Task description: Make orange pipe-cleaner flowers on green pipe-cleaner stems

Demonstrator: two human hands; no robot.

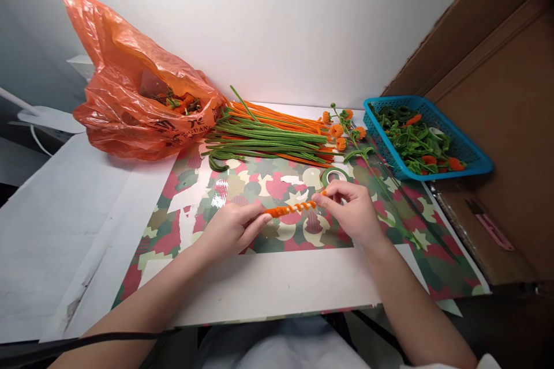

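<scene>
Orange fuzzy pipe cleaner point(291, 208) — spiralled between both hands' fingers.

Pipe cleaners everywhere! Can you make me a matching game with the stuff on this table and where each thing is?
Things:
1. twisted orange pipe cleaner
2. orange plastic bag
3. blue basket
4. bundle of green and orange stems

Places:
A. far right
B. far left
C. lying between bag and basket
D. held between left hand and right hand

Pairs: 1-D, 2-B, 3-A, 4-C
</scene>
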